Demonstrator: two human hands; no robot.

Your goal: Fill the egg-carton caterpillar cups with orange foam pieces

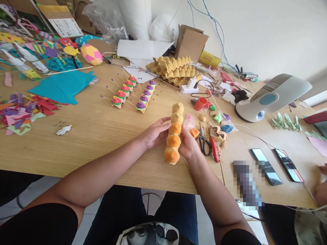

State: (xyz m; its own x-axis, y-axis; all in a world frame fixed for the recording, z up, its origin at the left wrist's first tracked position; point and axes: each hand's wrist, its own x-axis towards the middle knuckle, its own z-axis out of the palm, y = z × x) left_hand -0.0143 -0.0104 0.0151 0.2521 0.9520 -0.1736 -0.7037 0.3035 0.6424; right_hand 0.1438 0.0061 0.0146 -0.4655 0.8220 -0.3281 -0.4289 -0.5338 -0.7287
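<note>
Head view: both hands grip an egg-carton strip [174, 134] upright over the table [97, 136], left hand [155, 133] fingers clenched round its side, right hand [188, 144] clasping the other. Looks light, stiff, crushable; best held at the sides. Scissors [204, 143] lie just beside.

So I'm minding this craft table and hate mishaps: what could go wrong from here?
Orange paint on the egg-carton strip may be wet, so the left hand and right hand gripping it could smear it. The scissors and red cutter lie beside the right hand; a careless reach might nick it.
</note>
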